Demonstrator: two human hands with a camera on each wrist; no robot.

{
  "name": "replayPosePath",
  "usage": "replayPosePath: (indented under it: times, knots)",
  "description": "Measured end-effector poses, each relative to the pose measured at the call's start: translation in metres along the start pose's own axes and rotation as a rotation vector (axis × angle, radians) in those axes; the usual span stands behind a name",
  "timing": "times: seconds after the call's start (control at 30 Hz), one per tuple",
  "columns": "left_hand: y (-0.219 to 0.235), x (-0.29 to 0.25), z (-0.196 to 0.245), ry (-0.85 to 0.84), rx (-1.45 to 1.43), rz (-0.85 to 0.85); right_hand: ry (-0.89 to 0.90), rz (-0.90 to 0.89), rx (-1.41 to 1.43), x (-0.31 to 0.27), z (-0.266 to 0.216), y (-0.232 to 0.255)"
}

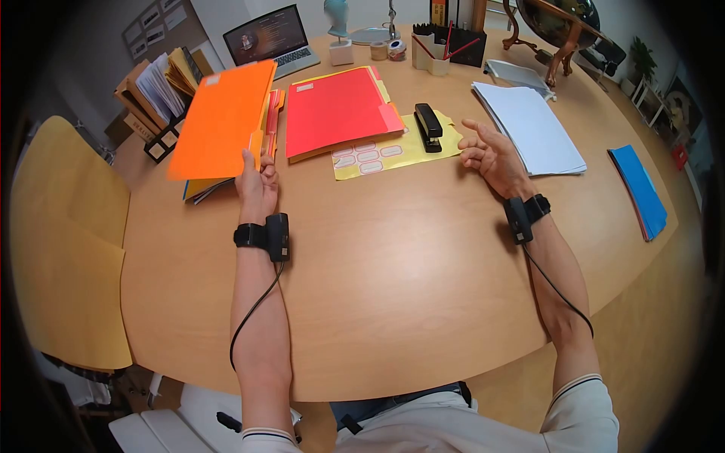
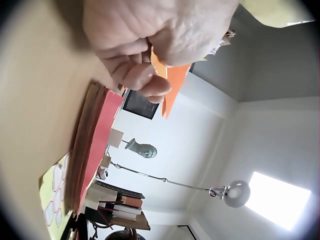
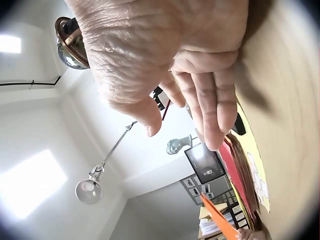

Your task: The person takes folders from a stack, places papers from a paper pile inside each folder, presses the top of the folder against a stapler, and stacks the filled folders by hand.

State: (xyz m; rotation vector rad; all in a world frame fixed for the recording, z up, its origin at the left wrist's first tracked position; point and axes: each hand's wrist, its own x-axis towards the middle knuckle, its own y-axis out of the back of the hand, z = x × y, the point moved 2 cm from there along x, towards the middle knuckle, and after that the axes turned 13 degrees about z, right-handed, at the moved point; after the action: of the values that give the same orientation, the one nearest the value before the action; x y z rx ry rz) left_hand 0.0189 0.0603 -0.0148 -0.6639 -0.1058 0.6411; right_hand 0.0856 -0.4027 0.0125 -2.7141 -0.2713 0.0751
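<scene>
My left hand [image 1: 258, 186] grips an orange folder [image 1: 225, 113] by its lower right edge, the thumb over its front. The folder is tilted above the left part of the table, overlapping other folders [image 1: 205, 187] under it. My right hand [image 1: 492, 157] holds nothing; its fingers are loosely bent beside the white paper stack [image 1: 532, 128]. Left of that hand, a black stapler [image 1: 428, 127] lies on a yellow sheet of labels [image 1: 362, 167]. A red folder [image 1: 340, 109] with other folders beneath it covers part of the sheet. In the right wrist view the right hand's fingers [image 3: 212, 110] extend forward.
At the back stand a laptop [image 1: 276, 41], tape rolls [image 1: 396, 50], a pen holder [image 1: 438, 64] and a globe [image 1: 559, 23]. A file rack [image 1: 162, 140] with papers stands at left. A blue folder [image 1: 638, 192] lies near the right edge; a yellow chair [image 1: 72, 249] adjoins the left side.
</scene>
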Motion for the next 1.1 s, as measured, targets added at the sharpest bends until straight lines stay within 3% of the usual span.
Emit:
replayPosePath:
  times: [0.07,0.17,0.27,0.4,0.47,0.5,0.57,0.6,0.67,0.7,0.77,0.9,0.97,1.1]
  knots:
    - [0.009,0.006,0.0,0.124,-0.103,0.007,-0.005,-0.001,0.0,0.0,0.001,-0.001]
    - [0.005,0.004,0.0,0.152,-0.133,0.074,-0.007,0.005,-0.005,0.0,0.001,-0.002]
    - [-0.014,-0.011,0.004,0.061,-0.003,0.174,0.005,-0.001,-0.019,-0.001,0.0,-0.003]
    - [-0.013,-0.009,0.004,0.08,0.016,0.061,0.009,0.007,-0.023,-0.001,0.0,-0.004]
    - [-0.02,-0.018,0.005,-0.047,0.33,0.06,0.008,0.006,-0.023,-0.001,0.001,-0.004]
    - [-0.025,-0.025,0.004,-0.046,0.331,0.06,0.009,0.0,-0.028,-0.001,0.001,-0.004]
    - [-0.038,-0.035,-0.001,-0.174,0.706,-0.09,0.01,-0.006,-0.032,0.0,0.001,-0.003]
    - [-0.04,-0.034,-0.008,-0.174,0.706,-0.09,0.003,-0.008,-0.04,0.0,0.002,-0.003]
    - [-0.047,-0.032,-0.018,-0.505,0.842,-0.132,-0.002,-0.005,-0.047,0.0,0.002,-0.002]
    - [-0.047,-0.03,-0.021,-0.504,0.843,-0.136,-0.003,-0.008,-0.05,0.001,0.003,-0.001]
    - [-0.046,-0.03,-0.021,-0.763,0.932,-0.177,-0.004,-0.008,-0.052,0.001,0.003,0.0]
    - [-0.039,-0.022,-0.026,-0.762,1.168,-0.231,-0.02,-0.019,-0.039,0.001,0.004,-0.001]
    - [-0.039,-0.024,-0.025,-1.0,1.201,-0.198,-0.019,-0.017,-0.038,0.001,0.004,0.0]
    - [-0.034,-0.021,-0.024,-0.991,1.249,-0.155,-0.015,-0.009,-0.043,0.002,0.004,0.0]
